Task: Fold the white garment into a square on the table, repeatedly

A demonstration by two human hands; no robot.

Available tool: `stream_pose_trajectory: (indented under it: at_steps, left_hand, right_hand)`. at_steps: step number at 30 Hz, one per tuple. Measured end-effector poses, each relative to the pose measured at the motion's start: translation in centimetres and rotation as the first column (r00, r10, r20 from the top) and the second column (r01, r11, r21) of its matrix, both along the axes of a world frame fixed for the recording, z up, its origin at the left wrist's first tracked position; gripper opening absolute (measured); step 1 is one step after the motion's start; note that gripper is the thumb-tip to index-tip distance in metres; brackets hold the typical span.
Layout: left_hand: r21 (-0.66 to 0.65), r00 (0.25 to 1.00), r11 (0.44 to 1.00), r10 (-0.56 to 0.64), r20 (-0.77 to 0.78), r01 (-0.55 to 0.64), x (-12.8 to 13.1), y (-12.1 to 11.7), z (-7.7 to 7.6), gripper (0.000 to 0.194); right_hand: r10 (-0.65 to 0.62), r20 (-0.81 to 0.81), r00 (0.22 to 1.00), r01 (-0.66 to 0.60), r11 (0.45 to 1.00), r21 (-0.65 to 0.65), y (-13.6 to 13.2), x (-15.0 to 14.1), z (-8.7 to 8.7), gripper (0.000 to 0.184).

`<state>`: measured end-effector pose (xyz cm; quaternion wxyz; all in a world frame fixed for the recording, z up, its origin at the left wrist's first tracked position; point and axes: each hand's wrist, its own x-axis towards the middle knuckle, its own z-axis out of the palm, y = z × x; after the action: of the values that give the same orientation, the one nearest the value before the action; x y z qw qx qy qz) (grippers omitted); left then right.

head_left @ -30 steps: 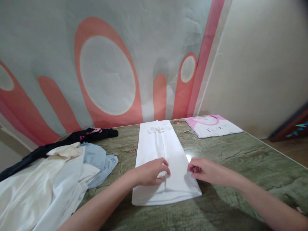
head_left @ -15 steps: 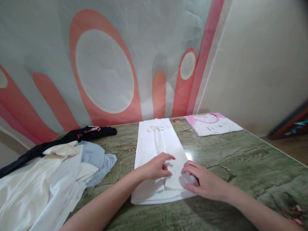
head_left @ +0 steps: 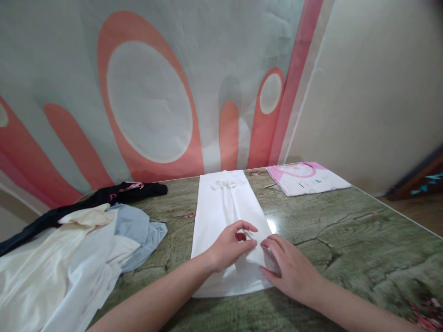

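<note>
A white garment (head_left: 212, 216) lies folded into a long panel on the table, with a small white bow (head_left: 224, 184) near its far end. My left hand (head_left: 233, 244) hovers over or rests lightly on the garment's near half, its fingers curved and apart from the thumb. At the right edge of the garment is my right hand (head_left: 289, 267), fingers bent, with a gap between them and the thumb. I see no cloth gripped in either hand. Whether the fingertips touch the fabric is hard to tell.
Left on the wood-patterned table (head_left: 173, 286) lie loose cream and white clothes (head_left: 51, 276), a light blue cloth (head_left: 133, 230) and a black garment (head_left: 138, 191). A folded pink-and-white shirt (head_left: 311, 180) sits at the back right. A painted wall (head_left: 214, 55) borders the far side.
My right hand has let go of the bunched grey-white cloth at the garment's right edge, and the cloth now lies flatter. My left hand has moved slightly right, closer to the right hand.
</note>
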<state>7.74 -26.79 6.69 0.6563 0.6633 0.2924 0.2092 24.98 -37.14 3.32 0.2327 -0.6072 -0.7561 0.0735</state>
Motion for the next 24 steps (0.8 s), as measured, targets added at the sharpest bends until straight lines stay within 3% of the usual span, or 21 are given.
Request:
stream_pose_trajectory:
  at_steps: [6,9,15,19,24]
  left_hand:
    - [-0.081,1.0,0.997,-0.015,0.012,0.016,0.0,-0.2,-0.1,0.038]
    - [-0.053,0.998,0.998,-0.038,-0.047,0.036,0.0,0.0,-0.5,0.036]
    - [0.072,0.975,0.98,-0.177,-0.133,0.188,0.0,-0.1,-1.3,0.023]
    - [0.083,0.956,0.967,-0.219,-0.197,0.239,-0.3,0.0,-1.1,0.023]
    - [0.296,0.921,0.901,-0.219,-0.322,0.317,-1.2,1.5,0.5,0.023]
  right_hand:
    - [0.027,0.193,0.981,-0.035,0.999,0.041,0.1,1.7,1.0,0.052]
    - [0.008,0.238,0.971,-0.011,1.0,0.011,-0.1,2.3,1.8,0.043]
    - [-0.03,0.298,0.954,0.067,0.991,-0.115,-0.6,2.3,2.8,0.029]
    - [0.016,0.256,0.966,0.047,0.97,-0.239,-1.2,2.5,3.0,0.025]
    - [0.115,0.033,0.993,-0.088,0.889,-0.449,-0.5,5.4,4.9,0.009]
